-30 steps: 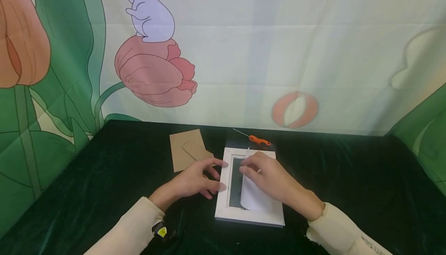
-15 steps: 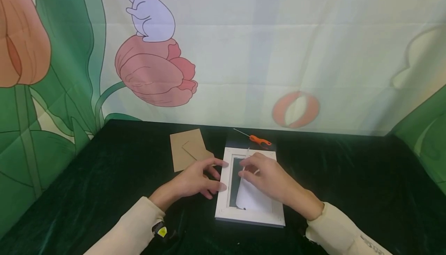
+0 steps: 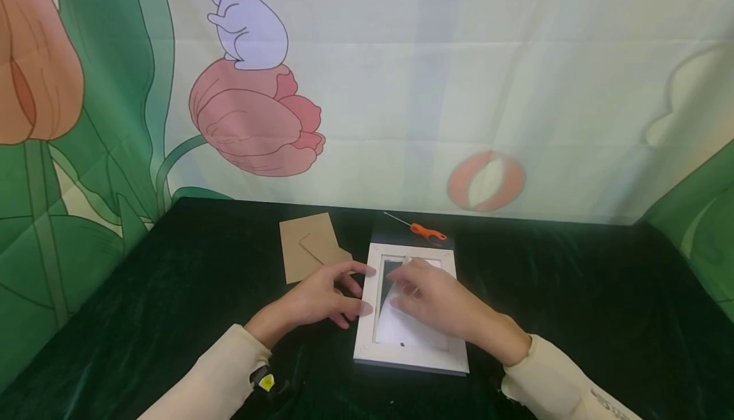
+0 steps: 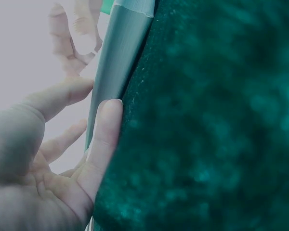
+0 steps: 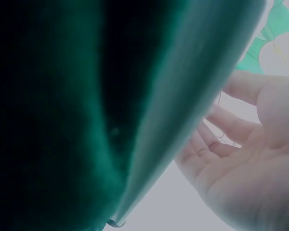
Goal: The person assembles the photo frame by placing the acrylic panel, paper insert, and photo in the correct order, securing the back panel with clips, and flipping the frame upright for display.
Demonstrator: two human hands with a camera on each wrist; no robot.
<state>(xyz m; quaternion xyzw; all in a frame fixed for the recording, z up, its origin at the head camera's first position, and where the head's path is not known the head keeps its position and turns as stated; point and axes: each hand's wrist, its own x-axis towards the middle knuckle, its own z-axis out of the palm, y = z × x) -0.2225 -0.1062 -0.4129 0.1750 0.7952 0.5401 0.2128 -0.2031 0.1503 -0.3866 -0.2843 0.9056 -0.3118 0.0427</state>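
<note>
A white picture frame (image 3: 367,331) lies on the dark cloth, its opening showing a dark pane (image 3: 390,273) at upper left. My left hand (image 3: 323,292) rests at its left rail, thumb and index fingertips on the edge. In the left wrist view a straight finger (image 4: 108,120) presses along the frame's side (image 4: 118,53). My right hand (image 3: 432,296) is over the opening, its thumb and fingers pinching the left edge of a white sheet of paper (image 3: 401,327). The sheet bends up to the fingertips while its lower part lies in the opening.
A brown backing board (image 3: 301,229) with a cut stand flap lies at the upper left, partly behind my left hand. Beyond the frame is an orange-handled screwdriver (image 3: 427,231) on a dark flat piece (image 3: 387,235). A printed curtain (image 3: 367,88) hangs behind the table.
The paper has come down and left, covering more of the pane; its upper tip no longer sticks up. My right hand has lowered slightly with it. My left hand has stayed put.
</note>
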